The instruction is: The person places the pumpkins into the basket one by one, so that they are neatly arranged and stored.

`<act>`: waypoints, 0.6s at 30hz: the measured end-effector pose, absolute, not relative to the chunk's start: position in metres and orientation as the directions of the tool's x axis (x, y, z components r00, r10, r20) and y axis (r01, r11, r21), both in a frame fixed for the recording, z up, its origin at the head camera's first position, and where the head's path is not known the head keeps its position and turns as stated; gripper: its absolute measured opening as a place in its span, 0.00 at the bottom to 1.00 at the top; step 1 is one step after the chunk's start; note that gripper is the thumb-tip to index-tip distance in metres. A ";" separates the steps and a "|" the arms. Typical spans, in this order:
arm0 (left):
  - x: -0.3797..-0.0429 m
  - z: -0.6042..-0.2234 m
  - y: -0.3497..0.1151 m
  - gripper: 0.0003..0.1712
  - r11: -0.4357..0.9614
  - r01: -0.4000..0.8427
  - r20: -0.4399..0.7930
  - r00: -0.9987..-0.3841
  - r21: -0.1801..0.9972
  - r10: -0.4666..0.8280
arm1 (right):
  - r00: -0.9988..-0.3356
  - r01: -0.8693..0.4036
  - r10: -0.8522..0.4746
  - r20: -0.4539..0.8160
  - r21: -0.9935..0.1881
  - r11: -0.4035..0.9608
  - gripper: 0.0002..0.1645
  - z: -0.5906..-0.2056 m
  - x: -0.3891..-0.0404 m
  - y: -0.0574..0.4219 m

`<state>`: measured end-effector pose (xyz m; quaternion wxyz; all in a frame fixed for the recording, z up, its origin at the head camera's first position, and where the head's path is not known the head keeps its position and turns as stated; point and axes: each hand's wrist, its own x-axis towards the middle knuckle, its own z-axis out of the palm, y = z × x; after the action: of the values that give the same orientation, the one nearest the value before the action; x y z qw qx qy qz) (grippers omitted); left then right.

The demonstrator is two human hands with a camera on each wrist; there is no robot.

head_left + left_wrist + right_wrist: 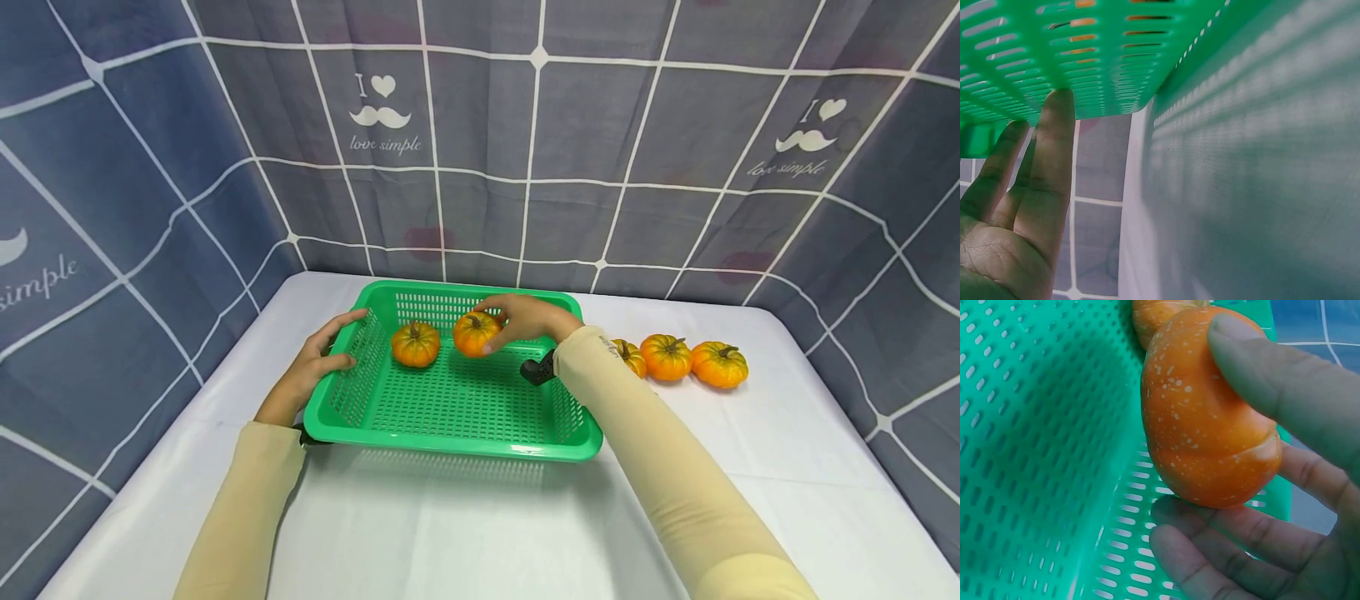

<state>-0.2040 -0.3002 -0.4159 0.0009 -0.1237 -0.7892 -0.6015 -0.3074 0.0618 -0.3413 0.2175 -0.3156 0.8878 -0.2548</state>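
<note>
A small orange pumpkin (474,335) is in my right hand (525,318), over the back part of the green plastic basket (450,448). In the right wrist view the thumb presses one side of this pumpkin (1204,419) and the fingers lie along the other. Another pumpkin (416,344) sits inside the basket, towards its left end. My left hand (307,371) grips the basket's left side, with the thumb over the rim. In the left wrist view, fingers (1054,144) of that hand reach up against the slotted outer wall (1104,69).
Right of the basket, several more pumpkins (666,357) stand in a row on the white-covered table (465,533), one partly behind the right sleeve (660,450). Grey checked curtains (480,108) hang behind and at both sides.
</note>
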 end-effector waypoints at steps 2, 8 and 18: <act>-0.204 -0.416 -0.300 0.46 0.234 0.199 0.154 -0.968 0.951 0.197 | -0.713 -0.438 -0.658 -0.241 -0.580 0.687 0.45 -0.343 -0.308 0.059; -0.205 -0.417 -0.300 0.46 0.217 0.208 0.165 -0.965 0.954 0.202 | -0.718 -0.410 -0.635 -0.285 -0.564 0.717 0.47 -0.349 -0.313 0.050; -0.204 -0.415 -0.300 0.47 0.227 0.199 0.155 -0.968 0.953 0.197 | -0.724 -0.428 -0.624 -0.292 -0.519 0.740 0.47 -0.363 -0.314 0.040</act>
<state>-0.2036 -0.2997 -0.4151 0.0009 -0.1262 -0.7834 -0.6086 -0.3141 0.0403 -0.3633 0.2303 -0.2911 0.9038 -0.2130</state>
